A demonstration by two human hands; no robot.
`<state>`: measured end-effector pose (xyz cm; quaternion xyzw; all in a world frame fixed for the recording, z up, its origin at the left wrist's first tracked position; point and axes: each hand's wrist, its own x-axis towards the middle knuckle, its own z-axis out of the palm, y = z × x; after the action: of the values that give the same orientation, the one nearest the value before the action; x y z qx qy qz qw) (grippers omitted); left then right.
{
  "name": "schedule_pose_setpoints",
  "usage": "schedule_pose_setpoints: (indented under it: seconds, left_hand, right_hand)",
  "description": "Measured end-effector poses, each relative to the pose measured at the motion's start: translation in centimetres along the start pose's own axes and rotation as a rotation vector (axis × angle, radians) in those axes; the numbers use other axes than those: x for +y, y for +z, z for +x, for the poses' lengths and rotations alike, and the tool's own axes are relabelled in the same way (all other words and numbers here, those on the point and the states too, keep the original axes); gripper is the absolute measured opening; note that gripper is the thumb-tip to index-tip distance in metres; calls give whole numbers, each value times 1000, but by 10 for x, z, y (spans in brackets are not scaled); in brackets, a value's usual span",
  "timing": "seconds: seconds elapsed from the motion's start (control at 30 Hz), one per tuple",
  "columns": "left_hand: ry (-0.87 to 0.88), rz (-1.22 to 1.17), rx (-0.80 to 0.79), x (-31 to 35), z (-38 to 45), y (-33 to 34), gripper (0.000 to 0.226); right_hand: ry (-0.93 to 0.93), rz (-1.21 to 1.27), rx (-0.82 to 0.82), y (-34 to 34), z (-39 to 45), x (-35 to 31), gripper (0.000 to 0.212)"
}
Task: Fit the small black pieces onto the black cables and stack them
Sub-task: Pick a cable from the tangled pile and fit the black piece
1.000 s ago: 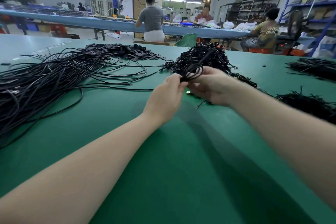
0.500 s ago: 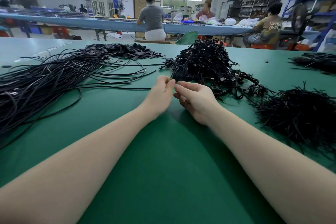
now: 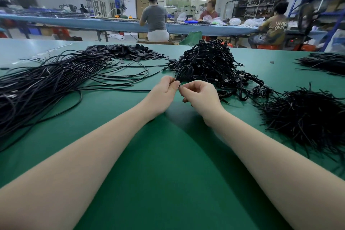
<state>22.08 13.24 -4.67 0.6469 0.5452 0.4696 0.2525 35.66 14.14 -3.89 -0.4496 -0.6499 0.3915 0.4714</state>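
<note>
Looped black cable (image 3: 183, 73) upright between pinching hands, loose cables (image 3: 46, 84) fanned left, small black pieces (image 3: 127, 53) heaped beyond

Head-worn view, forward-down, close over green table (image 3: 168, 173)

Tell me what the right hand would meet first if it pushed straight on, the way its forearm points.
Most likely the left hand: the right hand points up-left at it, fingertips nearly touching over the looped cable. Depth is unclear.
</note>
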Motion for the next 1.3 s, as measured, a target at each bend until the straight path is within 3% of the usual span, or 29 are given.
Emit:
schedule_pose_setpoints:
  seconds: [0.07, 0.17, 0.27, 0.33, 0.43, 0.5, 0.57, 0.63, 0.7, 0.8, 0.9, 1.0, 1.13, 1.3]
  left_hand:
    - [-8, 19, 6, 5, 1, 1, 17]
    - [-103, 66, 2, 19, 0, 2, 22]
    - [-456, -77, -213, 38, 3, -11, 27]
    - [-637, -119, -387, 42, 2, -34, 33]
    - [-655, -10, -494, 38, 1, -60, 47]
    - [-603, 34, -424, 35, 1, -63, 53]
    - [-478, 52, -288, 35, 4, -60, 40]
    - [-281, 62, -171, 35, 7, -58, 10]
    - [-94, 43, -179, 35, 7, -59, 23]
    - [9, 6, -258, 37, 1, -56, 14]
    - [-8, 50, -151, 37, 3, -53, 5]
    - [-219, -93, -125, 40, 4, -45, 23]
    - [-424, -292, -159, 45, 2, -50, 12]
    - [-348, -327, -219, 37, 0, -58, 21]
  right_hand:
    - [-52, -21, 57, 0, -1, 0, 14]
    - [-271, -292, 149, -2, -4, -3, 17]
    - [-709, -742, 217, -4, -11, -8, 10]
    - [-968, -904, 190, -3, -12, -9, 6]
    - [-869, -714, 33, 3, -16, -13, 7]
    - [-781, -517, 48, 7, -14, -11, 8]
    - [-667, -387, 127, 7, -11, -10, 8]
    - [-512, -283, 203, 5, -7, -11, 14]
    - [-358, -167, 208, 4, -3, -10, 15]
    - [-253, -42, 142, 2, -3, -7, 15]
    - [-308, -147, 142, 3, -6, -9, 12]
    - [-466, -317, 184, 4, -10, -12, 9]
    - [-757, -630, 236, 7, -17, -12, 12]
    - [-649, -460, 195, 5, -15, -9, 7]
